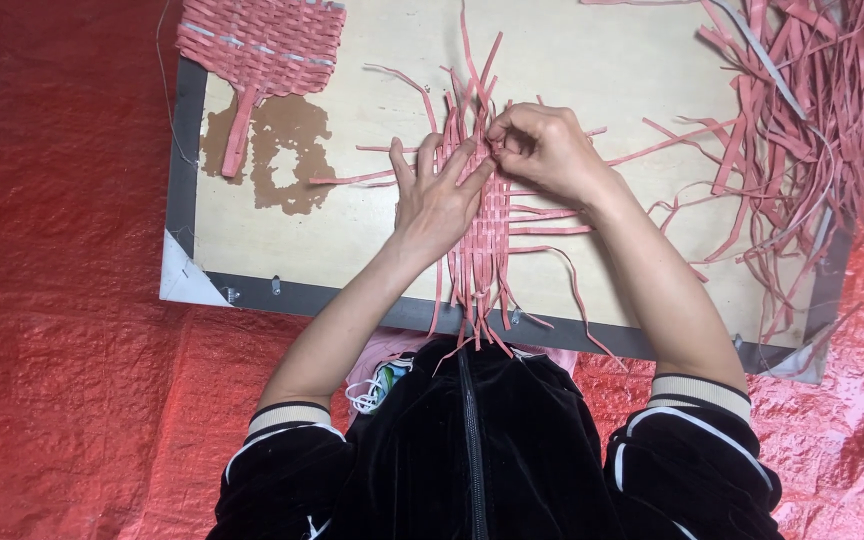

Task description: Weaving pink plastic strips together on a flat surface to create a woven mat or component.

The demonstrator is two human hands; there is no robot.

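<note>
Fingers: left hand (439, 200) lay flat, spread, pressing the half-woven pink strip mat (480, 235); right hand (544, 150) pinched one strip.
Mat: mid-board (592, 70), near edge.
Risk: lifting the palm could loosen the weave.

A half-made weave of pink strips (480, 225) lies flat on a pale board (352, 225), its long strips running toward the person and overhanging the board's near dark edge. Cross strips are laced through its middle, their loose ends poking out to both sides, some curling. The upper ends fan out unwoven. The left hand (439, 197) lies spread, palm down, on the woven part; the right hand (544, 150) pinches a strip at its upper edge
</note>
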